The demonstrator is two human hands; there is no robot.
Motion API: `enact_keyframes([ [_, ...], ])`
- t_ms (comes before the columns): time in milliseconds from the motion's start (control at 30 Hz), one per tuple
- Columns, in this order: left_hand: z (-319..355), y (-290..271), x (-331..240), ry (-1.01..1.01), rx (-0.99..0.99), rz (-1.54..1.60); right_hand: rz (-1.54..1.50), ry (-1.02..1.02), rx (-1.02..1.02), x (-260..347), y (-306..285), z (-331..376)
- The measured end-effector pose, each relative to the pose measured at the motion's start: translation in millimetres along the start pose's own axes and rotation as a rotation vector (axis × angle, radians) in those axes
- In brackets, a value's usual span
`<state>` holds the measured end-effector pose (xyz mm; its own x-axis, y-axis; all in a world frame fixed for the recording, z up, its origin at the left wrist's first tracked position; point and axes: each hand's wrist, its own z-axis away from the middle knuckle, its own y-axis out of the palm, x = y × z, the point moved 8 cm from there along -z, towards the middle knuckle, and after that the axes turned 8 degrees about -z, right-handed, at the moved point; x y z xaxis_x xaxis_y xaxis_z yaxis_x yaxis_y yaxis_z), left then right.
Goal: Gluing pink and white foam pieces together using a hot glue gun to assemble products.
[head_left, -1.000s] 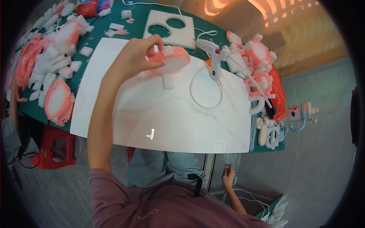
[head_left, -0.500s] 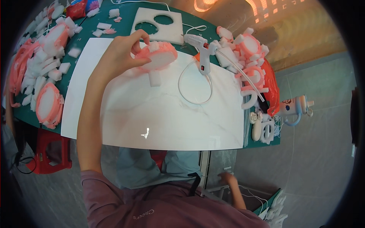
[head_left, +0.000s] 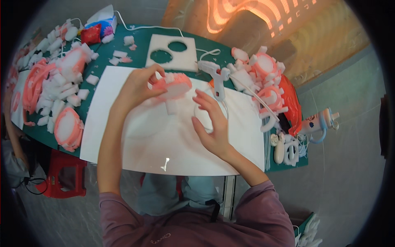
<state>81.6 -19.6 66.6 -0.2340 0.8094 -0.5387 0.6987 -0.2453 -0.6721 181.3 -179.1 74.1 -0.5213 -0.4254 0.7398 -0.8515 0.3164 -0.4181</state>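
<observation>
My left hand (head_left: pixel 138 87) grips a round pink and white foam piece (head_left: pixel 175 85) above a large white sheet (head_left: pixel 164 136) on the green table (head_left: pixel 140 41). A small white foam block (head_left: pixel 170 107) lies on the sheet just under the piece. My right hand (head_left: pixel 212 123) hovers open over the sheet to the right of the piece, fingers spread, above a thin wire loop (head_left: pixel 224 110). A white glue gun (head_left: pixel 216 76) rests just beyond my right hand, its cord running back across the table.
A white foam square with two round holes (head_left: pixel 173 51) lies behind the sheet. Heaps of pink and white foam pieces sit left (head_left: pixel 53 90) and right (head_left: pixel 263 82). A red stool (head_left: pixel 61 177) stands below left; a bottle (head_left: pixel 319 123) at right.
My right hand has come up from below the table edge and now hovers over the sheet beside the foam piece. The left hand keeps hold of the piece.
</observation>
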Motion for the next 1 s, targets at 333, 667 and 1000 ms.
enact_keyframes([
  [333, 2.5, -0.2, -2.9, -0.004, -0.040, -0.028, 0.157, -0.106, -0.077, -60.5, 26.1, -18.2],
  [667, -5.2, 7.1, -5.3, -0.009, 0.023, -0.111, 0.157, -0.122, -0.105, -72.6, 16.5, -11.4],
  [1000, -3.9, 8.3, -1.5, -0.059, 0.017, -0.117, 0.057, -0.182, -0.134, -67.9, 13.2, -11.8],
])
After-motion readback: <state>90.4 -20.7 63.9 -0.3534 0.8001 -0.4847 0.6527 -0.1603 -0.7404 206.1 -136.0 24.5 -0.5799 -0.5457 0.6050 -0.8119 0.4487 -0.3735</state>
